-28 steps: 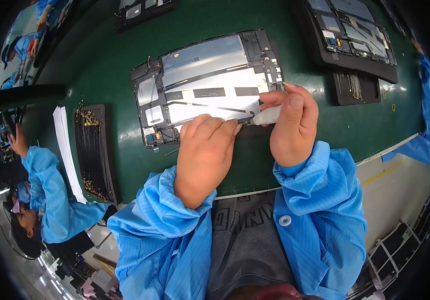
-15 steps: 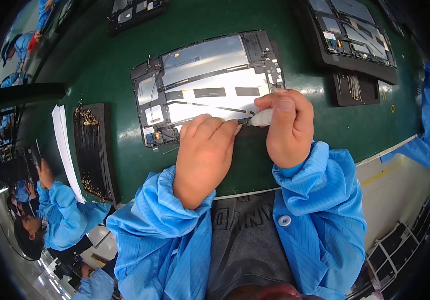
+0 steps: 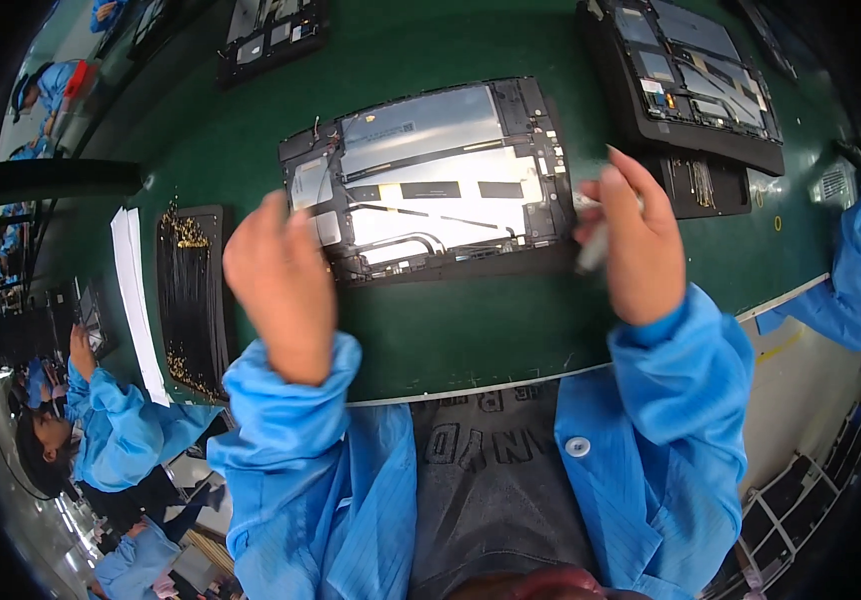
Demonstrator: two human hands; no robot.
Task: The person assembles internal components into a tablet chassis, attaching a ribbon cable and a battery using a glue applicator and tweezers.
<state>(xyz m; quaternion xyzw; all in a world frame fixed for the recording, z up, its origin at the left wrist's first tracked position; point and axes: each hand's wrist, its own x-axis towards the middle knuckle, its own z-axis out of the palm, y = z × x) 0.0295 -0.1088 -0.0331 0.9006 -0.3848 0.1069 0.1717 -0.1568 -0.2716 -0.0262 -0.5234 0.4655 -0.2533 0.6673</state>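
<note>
An opened tablet (image 3: 431, 190), its inner parts, cables and silver panels exposed, lies in front of me on the green table. At its left edge, my left hand (image 3: 286, 275) overlaps the near-left corner. Motion blurs its fingers, so I cannot make out whether they grip the edge. My right hand (image 3: 641, 235) is off the tablet's right side, apart from it. Its fingers are closed around a short, pale, stick-like tool (image 3: 594, 248), whose blunt end points down toward the table; its exact kind is unclear.
On the left, a black tray (image 3: 191, 300) of thin black cables with gold ends stands beside white sheets (image 3: 141, 300). At right, another opened tablet (image 3: 696, 65) lies on a dark stack above a tray of pale wires (image 3: 691, 185). A co-worker (image 3: 126, 420) sits at left.
Both hands have moved off the tablet's near edge, the left to its left side, the right outward with the pale tool. The tablet appears slightly rotated, its near edge uncovered.
</note>
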